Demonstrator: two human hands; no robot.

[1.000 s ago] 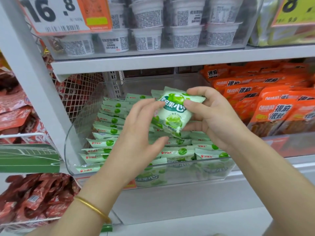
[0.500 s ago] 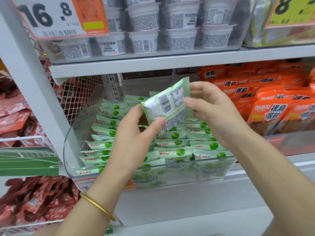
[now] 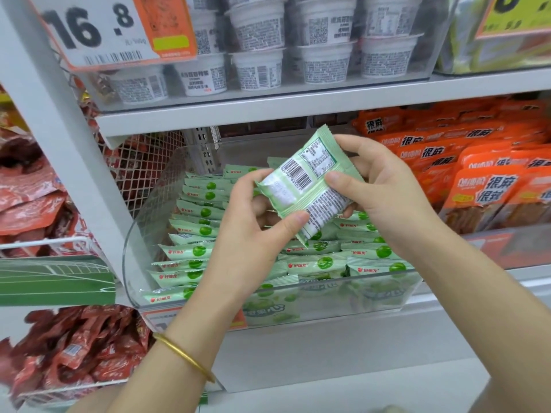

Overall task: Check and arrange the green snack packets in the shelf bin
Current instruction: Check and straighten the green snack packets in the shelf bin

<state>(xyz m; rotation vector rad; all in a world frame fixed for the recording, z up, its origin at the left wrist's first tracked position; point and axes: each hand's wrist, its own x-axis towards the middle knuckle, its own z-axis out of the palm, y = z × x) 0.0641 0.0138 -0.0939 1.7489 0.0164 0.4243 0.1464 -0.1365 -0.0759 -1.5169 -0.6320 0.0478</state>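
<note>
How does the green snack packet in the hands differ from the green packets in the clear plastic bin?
The held green snack packet shows its back with a barcode; the binned green packets show fronts with green fruit. The held one is tilted above the clear plastic bin, pinched by left hand and right hand; the binned ones lie overlapping inside. Both have pale green wrappers.

Both bare forearms are held up from the lower edge of the view, angled inward so that the hands meet. A green packet (image 3: 310, 186) is pinched by the left hand (image 3: 253, 231), thumb on its lower edge, fingers curled over its left side. It is gripped by the right hand (image 3: 384, 192) too, thumb across its face, fingers behind. A gold bangle (image 3: 185, 356) is worn on the left wrist.
</note>
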